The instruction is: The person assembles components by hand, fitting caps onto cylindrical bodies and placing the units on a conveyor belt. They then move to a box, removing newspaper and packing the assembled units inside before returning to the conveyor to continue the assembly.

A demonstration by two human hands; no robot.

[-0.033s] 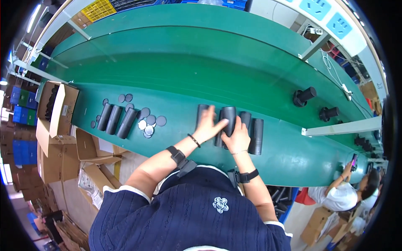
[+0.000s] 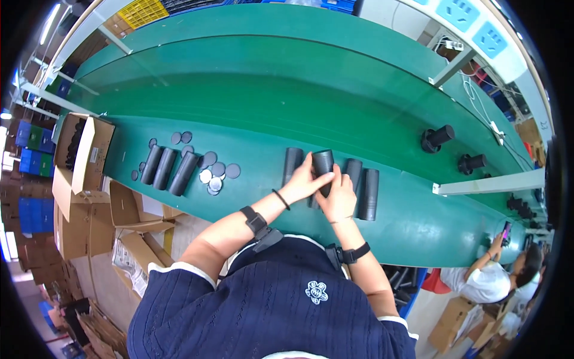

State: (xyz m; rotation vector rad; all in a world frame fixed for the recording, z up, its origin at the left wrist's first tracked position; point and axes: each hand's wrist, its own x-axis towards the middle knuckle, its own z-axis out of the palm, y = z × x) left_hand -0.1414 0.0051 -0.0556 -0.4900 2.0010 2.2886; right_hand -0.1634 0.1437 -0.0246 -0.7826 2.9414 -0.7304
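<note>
Between my two hands is a black cylindrical tube (image 2: 323, 160), raised off the bench with its far end tipped up. My left hand (image 2: 302, 183) pinches it from the left, thumb across its front. From the right, my right hand (image 2: 338, 196) wraps its fingers round the same tube. Another black tube (image 2: 293, 160) lies just left of my left hand, partly covered by it. Two more, a nearer one (image 2: 353, 172) and an outer one (image 2: 369, 194), lie beside my right hand. Part of a further dark piece under my hands is mostly hidden.
Three black tubes (image 2: 163, 169) and several round dark discs (image 2: 218, 170), some with pale faces, lie on the green bench (image 2: 251, 209) at left. An open cardboard box (image 2: 91, 157) stands at its left end. Two black flanged parts (image 2: 439, 136) stick out at right. A co-worker (image 2: 478, 278) sits far right.
My left hand's fingers have moved right, off the left tube's side and onto the tube in my right hand. That tube now tilts slightly more.
</note>
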